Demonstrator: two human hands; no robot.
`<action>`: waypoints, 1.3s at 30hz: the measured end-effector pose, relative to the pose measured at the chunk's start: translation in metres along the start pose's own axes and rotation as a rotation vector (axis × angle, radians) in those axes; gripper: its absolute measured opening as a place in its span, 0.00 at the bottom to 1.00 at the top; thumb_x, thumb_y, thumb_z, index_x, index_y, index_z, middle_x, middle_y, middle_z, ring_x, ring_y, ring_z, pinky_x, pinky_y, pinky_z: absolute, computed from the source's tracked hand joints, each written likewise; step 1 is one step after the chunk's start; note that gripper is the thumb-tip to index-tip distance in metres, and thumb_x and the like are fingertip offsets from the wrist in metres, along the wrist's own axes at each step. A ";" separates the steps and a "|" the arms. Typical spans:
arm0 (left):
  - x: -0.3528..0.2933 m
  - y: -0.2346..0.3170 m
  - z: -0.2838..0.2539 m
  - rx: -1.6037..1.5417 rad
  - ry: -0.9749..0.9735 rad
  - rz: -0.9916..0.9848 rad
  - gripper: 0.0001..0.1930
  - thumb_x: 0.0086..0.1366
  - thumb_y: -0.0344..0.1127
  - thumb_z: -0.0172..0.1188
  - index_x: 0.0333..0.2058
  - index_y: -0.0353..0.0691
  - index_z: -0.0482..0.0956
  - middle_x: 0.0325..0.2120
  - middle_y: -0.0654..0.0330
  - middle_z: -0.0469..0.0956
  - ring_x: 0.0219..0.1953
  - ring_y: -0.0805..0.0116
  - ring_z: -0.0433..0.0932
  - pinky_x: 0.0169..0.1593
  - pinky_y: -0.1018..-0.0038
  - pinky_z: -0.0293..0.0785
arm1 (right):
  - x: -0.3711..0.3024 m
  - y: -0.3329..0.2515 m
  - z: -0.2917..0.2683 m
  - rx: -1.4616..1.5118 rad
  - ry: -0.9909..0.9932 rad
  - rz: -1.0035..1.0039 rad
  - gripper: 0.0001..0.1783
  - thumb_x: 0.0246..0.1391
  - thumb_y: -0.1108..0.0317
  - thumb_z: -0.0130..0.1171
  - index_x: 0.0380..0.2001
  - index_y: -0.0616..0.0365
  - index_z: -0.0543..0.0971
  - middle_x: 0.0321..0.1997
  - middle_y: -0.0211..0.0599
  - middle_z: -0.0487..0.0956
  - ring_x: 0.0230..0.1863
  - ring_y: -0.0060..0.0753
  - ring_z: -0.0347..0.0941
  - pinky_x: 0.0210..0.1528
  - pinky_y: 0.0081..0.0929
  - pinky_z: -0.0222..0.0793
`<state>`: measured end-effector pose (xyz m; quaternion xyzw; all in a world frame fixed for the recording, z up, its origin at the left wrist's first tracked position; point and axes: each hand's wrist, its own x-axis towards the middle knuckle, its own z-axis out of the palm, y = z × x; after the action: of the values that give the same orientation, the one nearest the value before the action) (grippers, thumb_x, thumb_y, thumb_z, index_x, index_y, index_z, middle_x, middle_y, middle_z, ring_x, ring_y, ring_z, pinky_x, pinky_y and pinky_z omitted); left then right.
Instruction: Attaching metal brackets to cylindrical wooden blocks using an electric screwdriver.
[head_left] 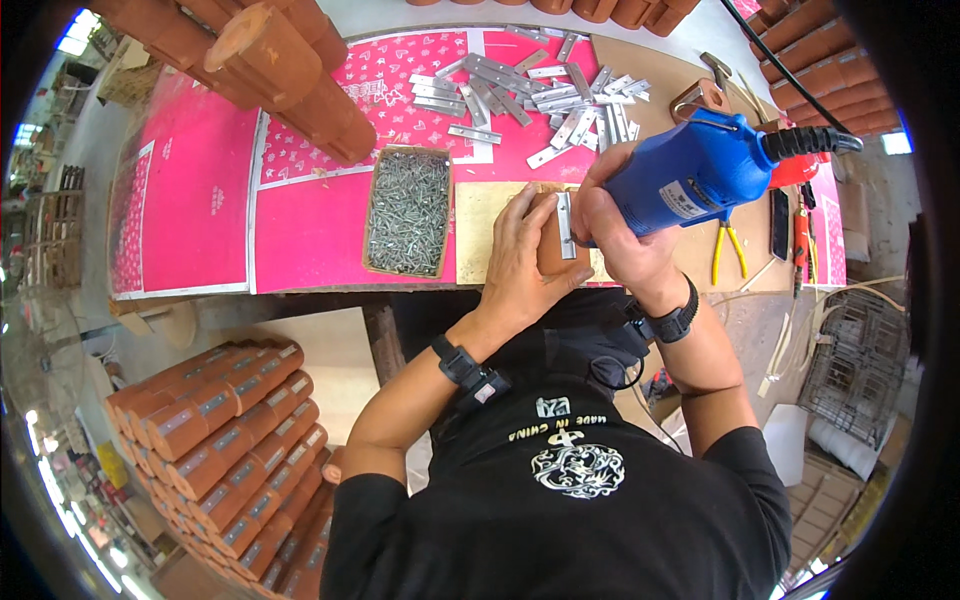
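Note:
My right hand point(630, 250) is wrapped round a blue electric screwdriver point(690, 165) with a black cable at its far end. Its working tip is hidden by my fingers. My left hand point(513, 270) grips an orange-brown, rounded piece point(549, 257), like a small pot, on the table's front edge. A flat metal strip point(566, 225) with holes lies along the top of that piece, between my two hands. Just left of them stands a cardboard box point(405, 272) full of small screws point(408, 205).
Loose metal strips point(490, 100) are scattered across the pink-covered table point(320, 250). Brown pots point(290, 85) lie stacked at the far left; more pots point(225, 440) with strips are piled below the table. Yellow-handled pliers point(728, 250) and a hammer point(716, 68) lie at right.

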<state>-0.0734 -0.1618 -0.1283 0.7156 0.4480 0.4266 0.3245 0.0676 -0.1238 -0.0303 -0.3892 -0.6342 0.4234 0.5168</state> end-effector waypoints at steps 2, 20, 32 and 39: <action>0.000 -0.001 0.000 -0.005 0.012 0.006 0.49 0.51 0.46 0.76 0.65 0.39 0.57 0.66 0.41 0.53 0.68 0.39 0.54 0.68 0.50 0.57 | -0.002 0.002 0.001 0.058 0.052 0.027 0.14 0.53 0.80 0.59 0.43 0.63 0.71 0.32 0.35 0.75 0.30 0.24 0.72 0.34 0.23 0.69; 0.001 0.003 -0.059 0.173 0.138 0.069 0.32 0.50 0.43 0.72 0.53 0.37 0.73 0.51 0.47 0.73 0.59 0.47 0.67 0.61 0.55 0.65 | -0.043 0.039 -0.071 -0.474 -0.174 -0.202 0.13 0.64 0.68 0.45 0.36 0.62 0.79 0.33 0.38 0.80 0.38 0.36 0.76 0.48 0.33 0.73; 0.017 -0.068 -0.074 0.928 0.346 -0.238 0.09 0.50 0.33 0.58 0.25 0.36 0.85 0.33 0.51 0.82 0.44 0.54 0.77 0.48 0.61 0.71 | -0.040 0.065 -0.090 -0.834 -0.055 -0.408 0.31 0.47 0.94 0.47 0.55 0.60 0.73 0.33 0.43 0.75 0.35 0.42 0.75 0.40 0.38 0.74; 0.029 -0.056 -0.077 0.866 0.191 -0.308 0.10 0.50 0.32 0.60 0.28 0.33 0.86 0.33 0.48 0.82 0.44 0.51 0.78 0.49 0.57 0.73 | -0.039 0.036 -0.073 -1.193 -0.107 -0.654 0.30 0.52 0.91 0.49 0.59 0.59 0.69 0.33 0.43 0.76 0.34 0.42 0.75 0.39 0.36 0.74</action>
<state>-0.1565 -0.1075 -0.1335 0.6678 0.7136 0.2112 0.0130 0.1475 -0.1382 -0.0689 -0.3742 -0.8688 -0.1580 0.2833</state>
